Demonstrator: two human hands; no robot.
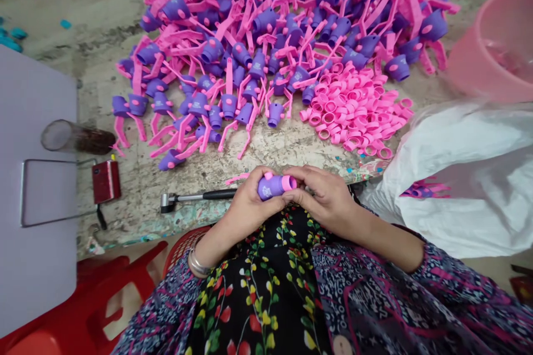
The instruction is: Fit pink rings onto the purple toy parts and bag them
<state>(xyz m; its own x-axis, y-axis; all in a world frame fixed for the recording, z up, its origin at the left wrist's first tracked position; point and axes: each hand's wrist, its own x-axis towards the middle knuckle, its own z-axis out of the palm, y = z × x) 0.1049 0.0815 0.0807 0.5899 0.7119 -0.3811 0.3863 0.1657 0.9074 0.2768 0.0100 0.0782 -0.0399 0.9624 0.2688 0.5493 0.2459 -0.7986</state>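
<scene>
In my left hand (247, 199) is a purple plastic cup-shaped part (270, 187) with pale print and a pink knob, lying on its side just off the table's front edge. A pink ring (288, 182) sits at its right end. The fingers and thumb of my right hand (322, 195) close on that ring. Beyond my hands spreads a large heap of purple parts with pink arms (250, 66). To its right lies a pile of loose pink rings (353, 108).
A hammer (195, 197) lies left of my hands, near a dark red box (106, 182) and a glass jar (77, 137) on its side. At right are a white sack (466, 150) and a pink bucket (470, 61). A red stool (95, 310) stands lower left.
</scene>
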